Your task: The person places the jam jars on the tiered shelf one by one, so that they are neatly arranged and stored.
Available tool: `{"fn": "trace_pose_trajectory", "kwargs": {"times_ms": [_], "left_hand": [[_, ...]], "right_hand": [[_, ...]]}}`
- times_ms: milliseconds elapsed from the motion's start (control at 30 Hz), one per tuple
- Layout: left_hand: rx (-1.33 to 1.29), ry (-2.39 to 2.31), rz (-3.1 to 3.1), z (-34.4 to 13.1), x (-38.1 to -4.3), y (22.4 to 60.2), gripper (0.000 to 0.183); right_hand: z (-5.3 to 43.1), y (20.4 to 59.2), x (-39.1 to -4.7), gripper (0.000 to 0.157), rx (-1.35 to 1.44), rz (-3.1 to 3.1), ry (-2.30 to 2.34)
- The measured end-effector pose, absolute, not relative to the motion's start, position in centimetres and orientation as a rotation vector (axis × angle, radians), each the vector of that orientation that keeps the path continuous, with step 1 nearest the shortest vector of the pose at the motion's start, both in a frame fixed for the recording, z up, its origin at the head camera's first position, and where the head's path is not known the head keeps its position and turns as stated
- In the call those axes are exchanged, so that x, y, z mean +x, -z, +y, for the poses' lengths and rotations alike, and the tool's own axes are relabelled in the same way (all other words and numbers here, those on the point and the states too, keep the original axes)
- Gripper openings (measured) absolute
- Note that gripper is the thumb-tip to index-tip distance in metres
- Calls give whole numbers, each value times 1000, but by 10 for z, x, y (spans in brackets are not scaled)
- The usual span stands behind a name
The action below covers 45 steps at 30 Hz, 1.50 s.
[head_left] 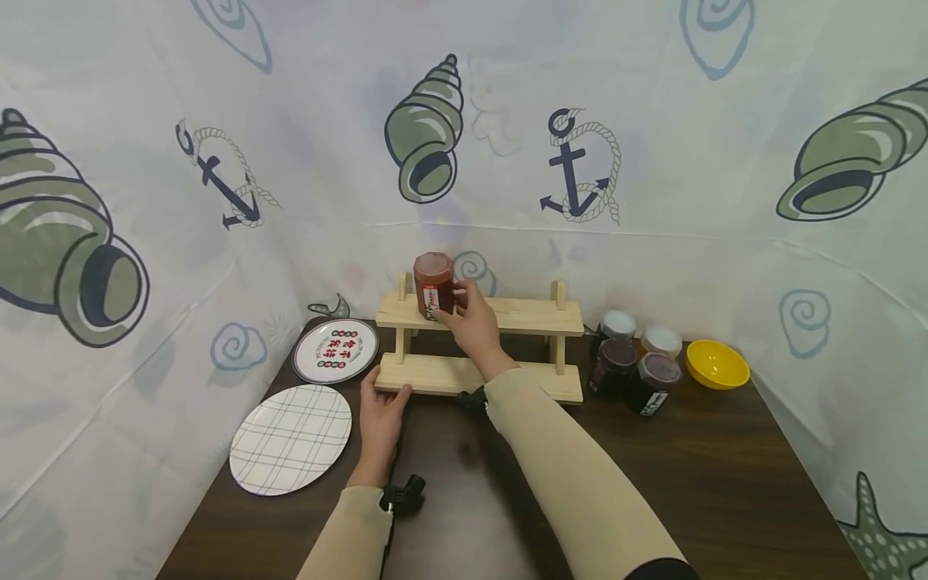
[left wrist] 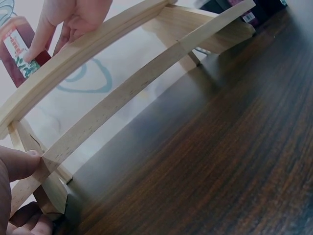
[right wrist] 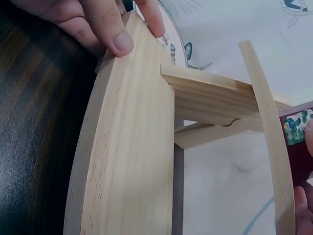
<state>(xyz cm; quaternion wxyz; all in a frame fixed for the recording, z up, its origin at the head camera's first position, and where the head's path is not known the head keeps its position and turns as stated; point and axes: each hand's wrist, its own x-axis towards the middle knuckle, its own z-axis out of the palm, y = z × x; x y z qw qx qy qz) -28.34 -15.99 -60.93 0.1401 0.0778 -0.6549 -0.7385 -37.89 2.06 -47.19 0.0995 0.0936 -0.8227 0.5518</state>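
A two-tier wooden shelf [head_left: 507,318] stands at the back of the dark table. My right hand [head_left: 474,326] holds a jar of red-brown contents [head_left: 432,283] at the left part of the upper tier, thumb on its label side. In the left wrist view the jar [left wrist: 17,54] is upright relative to the shelf board, its base hidden behind the board's edge. My left hand [head_left: 381,419] grips the left end of the lower board [head_left: 435,373], with the thumb on top in the right wrist view, where the left hand [right wrist: 98,24] shows again.
Two plates, one with red lettering [head_left: 319,370] and one checked [head_left: 290,451], lie on the left. Right of the shelf several jars, including a dark jar [head_left: 654,379], stand in a group beside a yellow bowl [head_left: 716,370]. A patterned white curtain [head_left: 652,161] surrounds the table.
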Motion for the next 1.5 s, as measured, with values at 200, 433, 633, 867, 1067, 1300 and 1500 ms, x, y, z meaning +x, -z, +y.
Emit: {"fn": "trace_pose_trajectory", "kwargs": {"times_ms": [200,433,633,867,1067,1300,1500], "left_hand": [[234,2145,-1875,-158,-284,611,82],[232,2158,-1862,-158,-283,610,82],[222,2145,-1893,-158,-283,614,83],[208,2127,-1907,-160,-283,612,84],[211,2123,-1893,-160,-282,608,83],[200,2127,-1894,-160,-279,608,84],[186,2142,-1890,-161,-282,608,85]], "right_hand": [[19,470,-377,59,268,-2426,-1640],[17,478,-376,60,274,-2462,-1556],[21,485,-368,64,367,-2452,-1505],[36,490,-350,60,322,-2402,-1521],[58,488,-331,52,330,-2362,-1517],[89,483,-297,52,380,-2311,-1448],[125,468,-269,50,415,-2225,-1275]]}}
